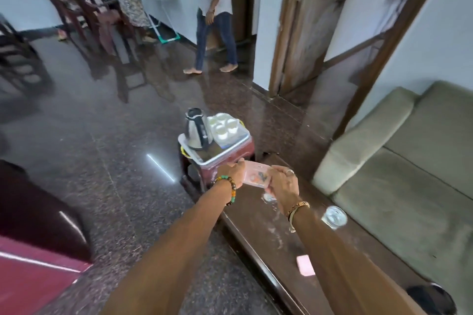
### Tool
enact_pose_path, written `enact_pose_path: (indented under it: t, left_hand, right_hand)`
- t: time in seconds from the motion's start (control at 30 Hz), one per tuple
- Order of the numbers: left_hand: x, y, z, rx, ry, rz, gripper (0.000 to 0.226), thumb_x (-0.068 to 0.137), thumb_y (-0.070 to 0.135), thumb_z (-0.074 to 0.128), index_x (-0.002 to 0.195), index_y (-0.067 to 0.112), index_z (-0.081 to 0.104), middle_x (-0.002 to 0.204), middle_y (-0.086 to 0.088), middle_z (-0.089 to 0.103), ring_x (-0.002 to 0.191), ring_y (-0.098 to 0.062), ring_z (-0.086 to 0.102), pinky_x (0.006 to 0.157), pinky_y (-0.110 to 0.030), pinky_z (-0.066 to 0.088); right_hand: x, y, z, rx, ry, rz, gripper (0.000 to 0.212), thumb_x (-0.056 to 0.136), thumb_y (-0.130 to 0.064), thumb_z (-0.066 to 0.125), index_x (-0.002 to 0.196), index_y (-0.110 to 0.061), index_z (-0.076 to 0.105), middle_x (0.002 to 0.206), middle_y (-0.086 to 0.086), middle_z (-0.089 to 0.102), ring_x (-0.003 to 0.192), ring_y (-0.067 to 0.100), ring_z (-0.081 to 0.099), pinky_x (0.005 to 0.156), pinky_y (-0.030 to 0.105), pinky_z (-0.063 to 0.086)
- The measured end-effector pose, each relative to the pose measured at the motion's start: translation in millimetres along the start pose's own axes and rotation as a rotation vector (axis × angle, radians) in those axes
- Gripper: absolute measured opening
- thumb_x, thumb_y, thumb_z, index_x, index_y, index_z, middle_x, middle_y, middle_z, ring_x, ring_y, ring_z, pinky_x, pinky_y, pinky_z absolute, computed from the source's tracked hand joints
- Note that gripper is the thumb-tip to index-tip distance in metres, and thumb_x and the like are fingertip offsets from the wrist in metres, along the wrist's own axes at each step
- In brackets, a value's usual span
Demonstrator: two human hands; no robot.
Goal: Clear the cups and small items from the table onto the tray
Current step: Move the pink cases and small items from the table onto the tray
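Note:
Both hands hold a pink plastic box (256,175) with small items inside, above the far end of the dark wooden table (320,245). My left hand (230,170) grips its left end and my right hand (284,181) its right end. Just beyond stands a metal tray (225,152) on a small red stool (225,161); it carries a steel kettle (198,129) and several white cups (225,126). Resting on the table nearer me are a glass (334,216), a pink lid-like piece (305,265) and a small white item (270,197) under my right hand.
A green sofa (409,174) runs along the table's right side. A dark round object (432,298) sits at the table's near end. Wooden chairs (76,7) stand far left, a person (217,20) walks near the doorway, and a dark red seat (38,225) is at the left.

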State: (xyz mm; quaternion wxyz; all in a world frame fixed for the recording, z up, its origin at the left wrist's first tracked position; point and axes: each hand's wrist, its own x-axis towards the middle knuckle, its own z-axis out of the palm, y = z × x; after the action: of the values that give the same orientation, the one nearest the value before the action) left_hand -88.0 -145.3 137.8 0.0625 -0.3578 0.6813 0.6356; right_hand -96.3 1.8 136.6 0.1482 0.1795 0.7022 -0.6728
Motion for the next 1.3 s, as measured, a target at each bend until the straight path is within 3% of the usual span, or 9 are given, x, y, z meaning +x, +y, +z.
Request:
enact_pose_path:
  t: [0.1, 0.23, 0.37, 0.63, 0.73, 0.9, 1.0, 1.1, 1.3]
  left_hand:
    - [24, 11, -47, -0.038, 0.081, 0.021, 0.047, 0.093, 0.036, 0.056, 0.121, -0.002, 0.061, 0.127, -0.025, 0.06, 0.117, -0.037, 0.058, 0.098, -0.046, 0.051]
    - [59, 7, -89, -0.13, 0.142, -0.025, 0.046, 0.092, 0.035, 0.061, 0.116, -0.004, 0.063, 0.124, -0.027, 0.061, 0.116, -0.039, 0.059, 0.099, -0.047, 0.05]
    - [100, -1, -116, -0.222, 0.201, -0.116, 0.03, 0.091, 0.033, 0.063, 0.084, 0.003, 0.062, 0.109, -0.022, 0.068, 0.097, -0.033, 0.066, 0.091, -0.045, 0.055]
    - [173, 34, -154, -0.278, 0.19, -0.241, 0.035, 0.089, 0.035, 0.064, 0.103, 0.002, 0.059, 0.089, -0.016, 0.063, 0.067, -0.022, 0.058, 0.073, -0.039, 0.06]
    - [196, 52, -156, -0.324, 0.148, -0.291, 0.026, 0.087, 0.03, 0.067, 0.096, 0.008, 0.059, 0.093, -0.012, 0.064, 0.074, -0.024, 0.064, 0.053, -0.033, 0.057]
    - [239, 73, -153, -0.33, 0.08, -0.302, 0.035, 0.084, 0.031, 0.071, 0.106, 0.005, 0.063, 0.096, -0.017, 0.066, 0.08, -0.028, 0.067, 0.065, -0.039, 0.058]
    - [270, 91, -148, -0.298, -0.022, -0.325, 0.037, 0.084, 0.034, 0.072, 0.108, 0.007, 0.062, 0.096, -0.013, 0.066, 0.081, -0.026, 0.066, 0.059, -0.037, 0.055]
    - [297, 117, -149, -0.25, -0.125, -0.314, 0.041, 0.083, 0.035, 0.07, 0.115, 0.009, 0.061, 0.112, -0.014, 0.065, 0.094, -0.027, 0.065, 0.056, -0.034, 0.054]
    - [330, 152, -145, -0.168, -0.257, -0.281, 0.042, 0.081, 0.037, 0.072, 0.113, 0.012, 0.061, 0.116, -0.012, 0.065, 0.101, -0.028, 0.065, 0.076, -0.039, 0.059]
  right_hand:
    - [9, -16, 53, 0.039, -0.063, 0.004, 0.015, 0.084, -0.009, 0.063, 0.086, -0.023, 0.068, 0.109, 0.018, 0.073, 0.099, 0.034, 0.072, 0.077, 0.04, 0.061]
    - [32, -14, 106, 0.061, -0.186, 0.058, 0.015, 0.086, -0.005, 0.066, 0.09, -0.019, 0.064, 0.115, 0.022, 0.072, 0.096, 0.033, 0.069, 0.073, 0.036, 0.056]
    - [66, -4, 155, 0.037, -0.246, 0.102, 0.018, 0.086, 0.001, 0.065, 0.086, -0.017, 0.061, 0.116, 0.024, 0.071, 0.098, 0.034, 0.07, 0.073, 0.035, 0.056]
    - [134, -34, 219, -0.012, -0.296, 0.064, 0.019, 0.084, 0.002, 0.066, 0.08, -0.016, 0.063, 0.099, 0.019, 0.073, 0.083, 0.027, 0.063, 0.067, 0.036, 0.051]
    - [158, -52, 232, -0.023, -0.279, 0.045, 0.019, 0.082, 0.001, 0.068, 0.08, -0.018, 0.065, 0.091, 0.01, 0.071, 0.084, 0.024, 0.066, 0.072, 0.035, 0.053]
    - [187, -63, 244, 0.012, -0.223, 0.046, 0.017, 0.083, -0.002, 0.067, 0.089, -0.018, 0.066, 0.091, 0.005, 0.071, 0.086, 0.022, 0.066, 0.07, 0.031, 0.055]
    - [203, -71, 254, 0.054, -0.112, 0.049, 0.016, 0.085, 0.0, 0.064, 0.086, -0.016, 0.067, 0.088, 0.008, 0.07, 0.078, 0.022, 0.064, 0.065, 0.032, 0.054]
    - [219, -84, 267, 0.112, -0.015, 0.026, 0.016, 0.086, 0.001, 0.062, 0.081, -0.013, 0.068, 0.087, 0.013, 0.068, 0.079, 0.026, 0.061, 0.076, 0.04, 0.053]
    - [239, -96, 275, 0.201, 0.097, 0.05, 0.025, 0.084, 0.003, 0.062, 0.108, -0.001, 0.068, 0.094, 0.018, 0.069, 0.086, 0.029, 0.063, 0.078, 0.038, 0.056]
